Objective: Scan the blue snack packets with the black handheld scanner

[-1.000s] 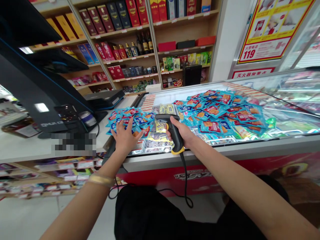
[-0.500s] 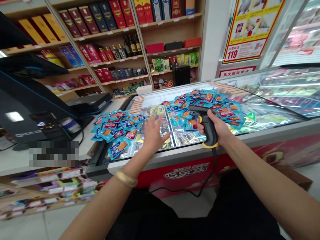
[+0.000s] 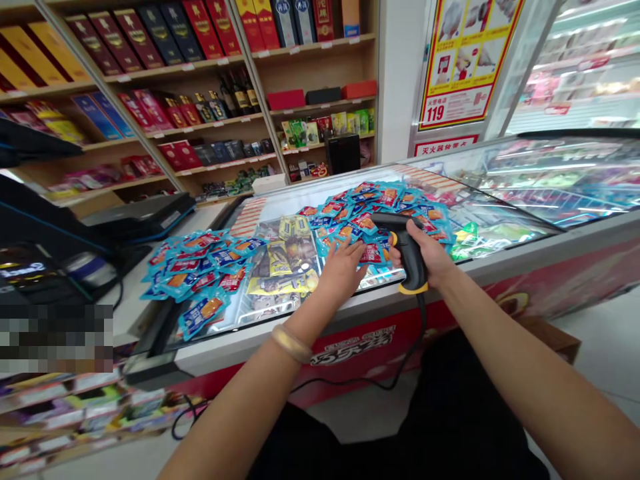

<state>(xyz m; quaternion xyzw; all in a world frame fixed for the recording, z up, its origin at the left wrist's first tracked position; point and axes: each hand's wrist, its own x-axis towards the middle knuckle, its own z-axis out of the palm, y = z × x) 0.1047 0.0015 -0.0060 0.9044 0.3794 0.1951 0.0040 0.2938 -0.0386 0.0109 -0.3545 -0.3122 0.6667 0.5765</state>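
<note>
My right hand [image 3: 425, 257] is wrapped round the grip of a black and yellow barcode scanner [image 3: 411, 257], its head pointing left over the packets. A cable hangs from the scanner's base. My left hand [image 3: 345, 270], with a gold bangle [image 3: 291, 343] on its wrist, has its fingers stretched at the near edge of the right-hand pile of blue snack packets [image 3: 345, 212]. It holds nothing that I can see; whether its fingertips touch a packet I cannot tell. Another pile of the same packets [image 3: 193, 263] lies on the left, with one packet [image 3: 203, 315] in front of it.
Both piles lie on a glass-topped chest freezer [image 3: 230, 343] with packaged goods under the glass. Checkout equipment [image 3: 140, 213] stands on the counter at left. Behind are shelves [image 3: 210, 127] of boxes and bottles. The scanner's cable [image 3: 350, 381] loops down the freezer's front.
My left hand has moved right, from over the glass between the piles to the right-hand pile. My right hand still holds the scanner. The view has turned slightly right.
</note>
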